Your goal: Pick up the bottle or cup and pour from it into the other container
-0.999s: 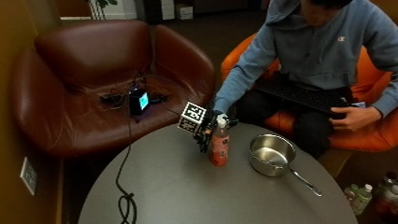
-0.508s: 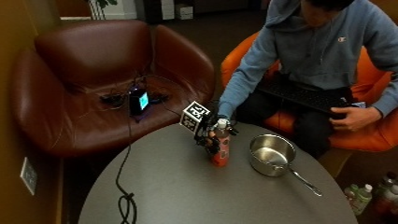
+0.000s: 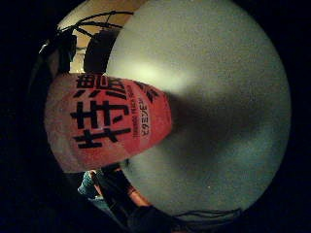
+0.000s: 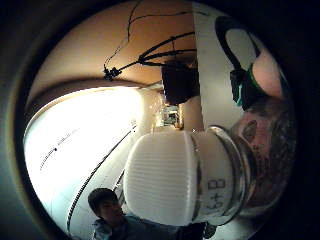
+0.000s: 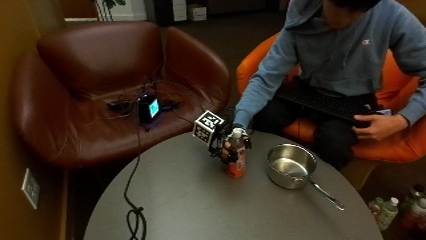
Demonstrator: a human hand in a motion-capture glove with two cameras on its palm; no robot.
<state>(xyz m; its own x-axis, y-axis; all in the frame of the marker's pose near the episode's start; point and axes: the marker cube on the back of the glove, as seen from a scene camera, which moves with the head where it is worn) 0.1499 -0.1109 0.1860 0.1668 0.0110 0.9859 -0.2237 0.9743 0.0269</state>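
Right hand [image 5: 226,145] grips the upright bottle [image 5: 235,159] mid-bench [image 5: 200,210]; the pot [image 5: 291,166] stands near, bare bench around.

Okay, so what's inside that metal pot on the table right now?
The pot shows only bare shiny metal inside; nothing visible in it. Its near inner wall is hidden by the rim.

Look at the bottle [image 3: 109,121]: its pink label has big black Japanese signs, with small white-boxed writing beside them, too small to read. The ring under its white cap [image 4: 162,175] says "64 B". The person's blue hoodie [image 5: 339,55] has a small white logo you can't read.
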